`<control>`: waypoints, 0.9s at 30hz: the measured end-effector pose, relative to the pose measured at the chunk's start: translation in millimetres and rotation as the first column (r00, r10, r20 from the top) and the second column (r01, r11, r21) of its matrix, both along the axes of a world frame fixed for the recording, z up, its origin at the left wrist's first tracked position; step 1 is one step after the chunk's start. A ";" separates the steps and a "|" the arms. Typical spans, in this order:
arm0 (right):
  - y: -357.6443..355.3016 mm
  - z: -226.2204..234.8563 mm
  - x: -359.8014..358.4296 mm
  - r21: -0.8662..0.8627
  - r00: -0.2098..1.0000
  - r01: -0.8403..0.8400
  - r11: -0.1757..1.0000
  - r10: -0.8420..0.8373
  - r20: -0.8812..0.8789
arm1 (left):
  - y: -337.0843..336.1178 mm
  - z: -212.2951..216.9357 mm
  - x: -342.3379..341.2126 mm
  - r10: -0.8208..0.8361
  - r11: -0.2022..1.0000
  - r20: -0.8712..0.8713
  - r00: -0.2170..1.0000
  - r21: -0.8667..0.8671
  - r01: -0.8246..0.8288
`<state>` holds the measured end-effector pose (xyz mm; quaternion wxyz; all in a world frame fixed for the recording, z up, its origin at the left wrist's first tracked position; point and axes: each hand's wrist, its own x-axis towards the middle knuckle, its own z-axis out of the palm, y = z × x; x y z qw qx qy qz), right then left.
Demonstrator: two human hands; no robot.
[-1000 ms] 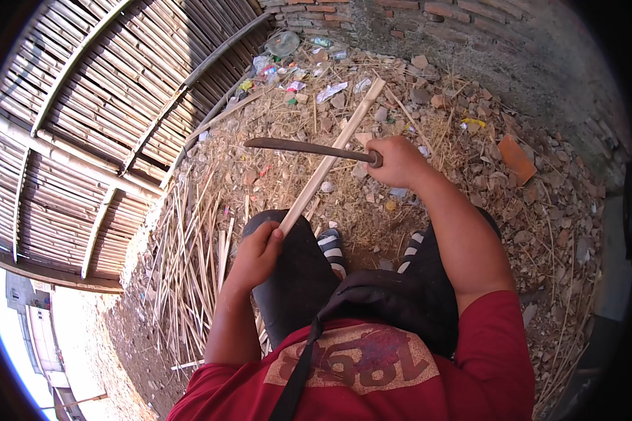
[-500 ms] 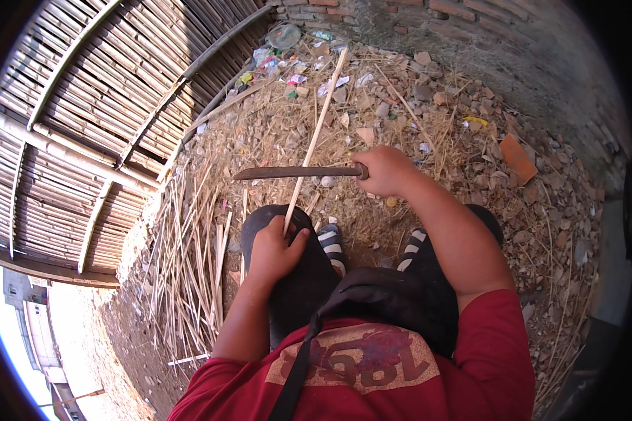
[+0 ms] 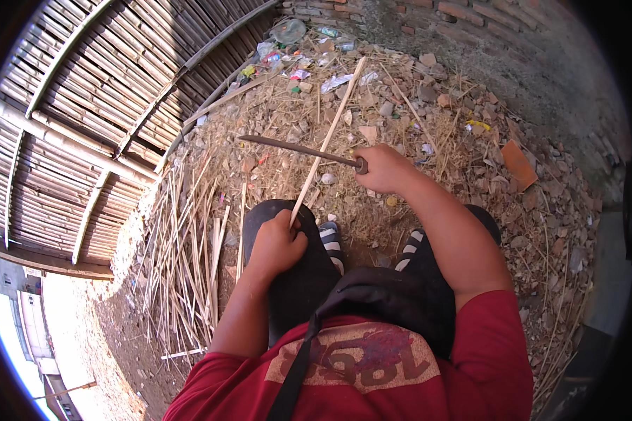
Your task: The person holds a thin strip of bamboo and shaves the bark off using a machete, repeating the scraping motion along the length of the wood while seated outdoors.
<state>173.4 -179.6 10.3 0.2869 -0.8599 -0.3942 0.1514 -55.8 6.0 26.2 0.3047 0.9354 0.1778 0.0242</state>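
Observation:
My left hand rests on my left knee and grips the near end of a long thin bamboo strip. The strip slants up and away over the littered ground. My right hand is closed on the handle of a long dark blade. The blade points left and lies across the strip about midway along it. I am squatting; my dark trousers and striped sandals show below the hands.
A heap of split bamboo strips lies on the ground to my left. A bamboo slat wall fills the upper left. Rubble, straw and coloured litter cover the ground ahead, with a brick wall beyond.
The blade has risen a little along the strip and now tilts with its tip higher left. My left hand stays on the knee holding the strip.

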 end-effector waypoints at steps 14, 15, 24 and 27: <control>-5.2 -3.6 -3.2 -0.015 0.994 -0.100 0.995 0.101 0.042 | -12.0 -6.8 -2.7 0.049 0.991 0.047 0.998 0.120 -0.055; -5.3 1.7 -6.3 -0.067 0.990 -0.126 0.990 0.129 0.050 | -12.3 -9.9 -4.0 0.042 0.989 0.041 0.998 0.140 -0.047; -18.4 -8.0 12.7 -0.028 0.995 0.078 0.997 -0.079 -0.059 | -15.7 -5.9 -1.0 0.039 0.980 -0.036 0.999 0.196 -0.031; -11.2 9.8 0.5 -0.148 0.993 -0.111 0.983 0.115 0.019 | -15.1 -1.7 -6.6 0.056 0.985 -0.027 0.998 0.163 -0.051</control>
